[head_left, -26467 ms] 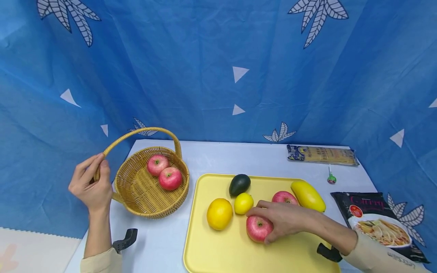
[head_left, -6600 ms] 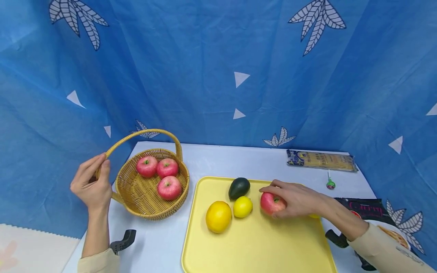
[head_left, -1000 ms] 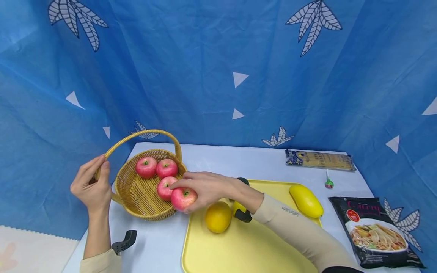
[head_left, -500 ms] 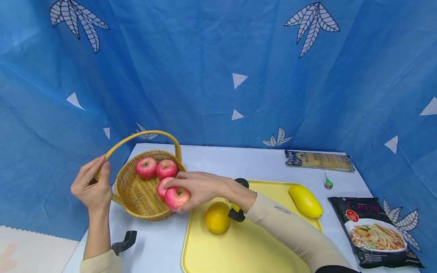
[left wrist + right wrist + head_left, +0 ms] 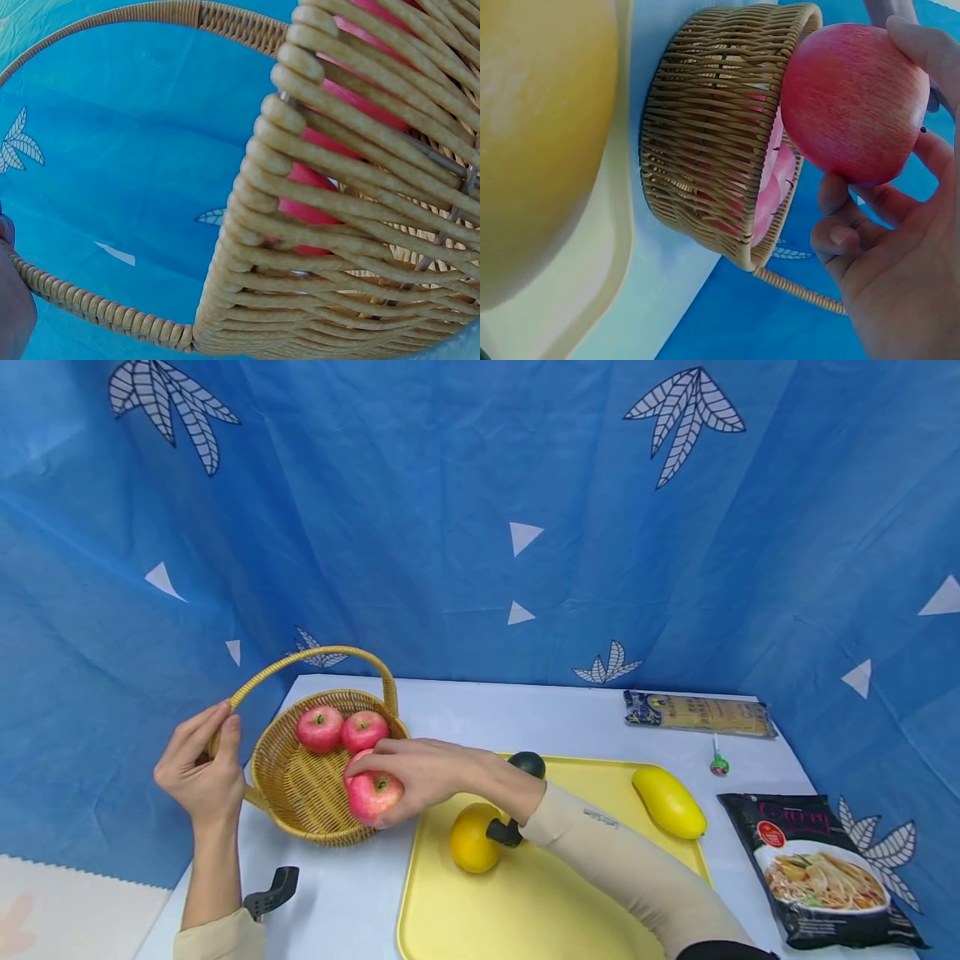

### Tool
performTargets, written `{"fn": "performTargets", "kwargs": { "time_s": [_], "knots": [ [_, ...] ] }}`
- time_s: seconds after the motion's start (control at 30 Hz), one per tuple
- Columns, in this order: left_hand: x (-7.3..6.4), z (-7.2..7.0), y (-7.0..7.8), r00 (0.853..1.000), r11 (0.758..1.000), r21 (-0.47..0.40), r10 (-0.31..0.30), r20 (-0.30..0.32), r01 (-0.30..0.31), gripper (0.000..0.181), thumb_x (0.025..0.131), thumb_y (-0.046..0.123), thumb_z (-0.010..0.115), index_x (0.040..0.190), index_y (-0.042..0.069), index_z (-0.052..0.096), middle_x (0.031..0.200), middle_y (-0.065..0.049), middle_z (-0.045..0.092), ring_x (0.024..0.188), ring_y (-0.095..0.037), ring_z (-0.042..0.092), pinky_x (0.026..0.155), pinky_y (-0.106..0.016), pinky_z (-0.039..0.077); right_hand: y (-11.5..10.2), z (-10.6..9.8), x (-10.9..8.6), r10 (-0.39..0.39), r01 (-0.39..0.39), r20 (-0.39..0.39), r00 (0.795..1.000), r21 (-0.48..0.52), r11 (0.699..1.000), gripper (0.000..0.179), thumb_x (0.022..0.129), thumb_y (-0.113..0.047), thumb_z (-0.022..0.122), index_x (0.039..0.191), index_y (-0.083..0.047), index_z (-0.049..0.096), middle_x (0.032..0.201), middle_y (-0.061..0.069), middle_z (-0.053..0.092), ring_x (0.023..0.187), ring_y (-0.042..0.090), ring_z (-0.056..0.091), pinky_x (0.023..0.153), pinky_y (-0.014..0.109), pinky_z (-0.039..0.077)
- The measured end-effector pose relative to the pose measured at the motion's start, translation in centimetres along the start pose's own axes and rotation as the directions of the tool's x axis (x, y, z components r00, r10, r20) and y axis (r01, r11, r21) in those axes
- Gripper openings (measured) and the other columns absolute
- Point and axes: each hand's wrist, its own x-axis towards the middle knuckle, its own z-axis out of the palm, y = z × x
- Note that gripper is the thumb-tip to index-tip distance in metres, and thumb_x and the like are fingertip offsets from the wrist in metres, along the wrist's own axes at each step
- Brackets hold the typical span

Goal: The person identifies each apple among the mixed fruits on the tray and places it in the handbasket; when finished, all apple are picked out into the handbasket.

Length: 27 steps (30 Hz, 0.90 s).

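Note:
In the head view my left hand (image 5: 201, 764) grips the handle (image 5: 300, 662) of a round wicker basket (image 5: 311, 793), whose handle leans to the left. My right hand (image 5: 427, 772) holds a red apple (image 5: 375, 797) over the basket's right rim. Thumb and fingers wrap the apple (image 5: 855, 105) in the right wrist view, above the basket's opening. Inside the basket lie three apples, two at the back, a left apple (image 5: 320, 728) and a right apple (image 5: 365, 732); the third is mostly hidden by the right hand. The left wrist view shows the basket's woven side (image 5: 360, 195) close up.
A yellow tray (image 5: 525, 910) carries an orange (image 5: 474, 839), an avocado (image 5: 527, 764) and a mango-like yellow fruit (image 5: 670, 802). My right sleeve (image 5: 622, 868) crosses it. Further right are a noodle packet (image 5: 701, 713), a lollipop (image 5: 719, 766) and a black food bag (image 5: 825, 877).
My right hand has carried the apple left from the tray to over the basket's right rim. Earlier, the basket held two apples, then three. My left hand keeps its grip on the handle.

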Motion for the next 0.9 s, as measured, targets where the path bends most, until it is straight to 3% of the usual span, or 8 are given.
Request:
{"fn": "performTargets", "kwargs": {
  "time_s": [0.33,0.9],
  "knots": [
    [0.0,0.1,-0.1,1.0,1.0,-0.025,0.011,-0.013,-0.011,0.016,0.082,-0.001,0.08,0.095,-0.01,0.076,0.098,-0.017,0.076,0.087,-0.006,0.071,0.078,-0.011,0.053,-0.4,0.5,1.1,-0.004,0.004,0.021,1.0,-0.017,1.0,0.07,0.085,-0.064,0.066,0.147,-0.04,0.044,0.131,-0.02,0.047,0.112,-0.007,0.041,0.092,0.011,0.042],
    [0.0,0.1,0.1,1.0,1.0,-0.012,0.004,-0.021,-0.004,0.016,0.082,0.0,0.08,0.095,-0.01,0.076,0.098,-0.016,0.077,0.088,-0.007,0.071,0.078,-0.012,0.053,-1.9,1.1,4.0,-0.024,0.027,0.035,0.999,-0.075,0.997,0.07,0.086,-0.064,0.065,0.148,-0.041,0.042,0.122,-0.019,0.046,0.109,-0.006,0.041,0.088,0.01,0.04]
  ]
}}
